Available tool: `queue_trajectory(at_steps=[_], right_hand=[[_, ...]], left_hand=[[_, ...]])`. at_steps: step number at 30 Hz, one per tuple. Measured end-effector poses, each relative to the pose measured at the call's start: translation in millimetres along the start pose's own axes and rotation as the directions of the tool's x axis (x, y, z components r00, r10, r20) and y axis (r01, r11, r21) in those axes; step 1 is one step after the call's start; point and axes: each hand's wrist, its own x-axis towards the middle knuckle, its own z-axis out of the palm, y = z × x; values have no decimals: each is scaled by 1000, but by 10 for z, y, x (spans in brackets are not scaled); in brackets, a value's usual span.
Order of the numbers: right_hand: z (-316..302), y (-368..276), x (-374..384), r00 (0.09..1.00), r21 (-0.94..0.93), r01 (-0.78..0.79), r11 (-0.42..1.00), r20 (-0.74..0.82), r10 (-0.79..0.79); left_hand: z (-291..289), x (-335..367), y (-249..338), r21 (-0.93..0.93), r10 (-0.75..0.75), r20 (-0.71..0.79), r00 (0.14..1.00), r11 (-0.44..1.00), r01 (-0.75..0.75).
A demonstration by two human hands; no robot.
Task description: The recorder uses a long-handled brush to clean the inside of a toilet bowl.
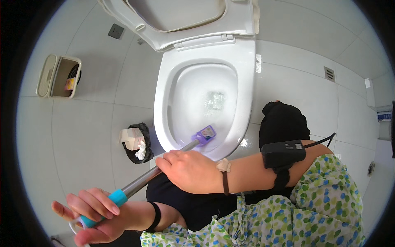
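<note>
A long toilet brush with a steel shaft runs slantwise from lower left up to the toilet bowl (181, 82). Its purple head (205, 135) presses against the inside of the bowl near the front rim. My right hand (187, 169) is closed round the steel shaft (142, 181), just in front of the toilet. Lower left, my left hand (94, 214) wraps the turquoise grip (118, 198) at the brush's far end, one fingertip sticking out. Water with a pale patch lies in the middle of the bowl. The toilet lid and seat (177, 14) are raised.
Left of the toilet stands a small bin (142, 154) lined with a black bag, holding a carton and white tissue. A beige lidded box (63, 78) is farther left. Floor drains (329, 74) are set in the tiles. My knee in black cloth (284, 123) is beside the toilet.
</note>
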Motion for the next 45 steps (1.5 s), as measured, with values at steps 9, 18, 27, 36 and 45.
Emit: queue_trajectory(at_steps=[9,18,27,36,45], right_hand=[[224,174,158,941,21,166,986,-303,-152],[-32,152,-34,997,31,74,997,-37,-73],[-68,678,-1,942,-139,-323,936,45,332],[173,817,-62,955,-210,-284,936,-148,257],[175,863,60,980,35,-153,988,-121,156]], left_hand=[[187,-33,181,-184,124,537,834,983,-28],[-156,59,16,-346,-98,332,938,913,218],[200,-460,-1145,211,-489,104,866,862,462],[378,-838,-1558,81,-386,-92,918,916,394],[275,-182,-623,-68,-178,-22,984,982,176]])
